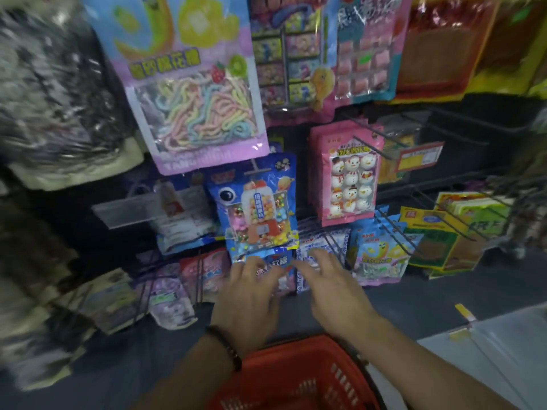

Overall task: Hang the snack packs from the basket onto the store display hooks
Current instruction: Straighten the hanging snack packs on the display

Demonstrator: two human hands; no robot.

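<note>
Left grip [251,294] with fingers spread flat on a small blue snack pack [276,267] low on the display hooks [390,227], right grip [334,288] spread wide just beside it, holding nothing, red basket [296,350] below

Left hand [248,294] rests on blue snack pack [276,261], right hand [334,288] beside, over red basket [299,377].

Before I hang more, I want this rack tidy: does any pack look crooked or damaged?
Nothing looks torn or spilled. The blue gumball pack hangs slightly tilted, unlike the straighter pink snowman pack beside it. Blur hides finer damage.
</note>
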